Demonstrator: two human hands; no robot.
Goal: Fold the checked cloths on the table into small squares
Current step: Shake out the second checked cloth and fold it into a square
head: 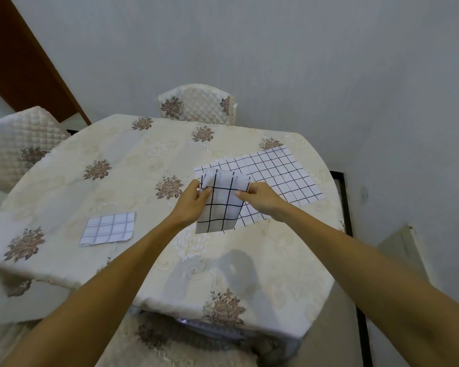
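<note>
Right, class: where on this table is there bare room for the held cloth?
Bare tablecloth lies between the folded square and the far chairs, and along the near edge below the held cloth. The right side is crowded with spread cloths.

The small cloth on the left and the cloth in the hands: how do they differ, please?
The small cloth lies flat on the table, untouched; the held cloth hangs from the left hand and right hand. The small cloth is a neat square; the held cloth is longer, loosely layered. Both are white with dark checks.
</note>
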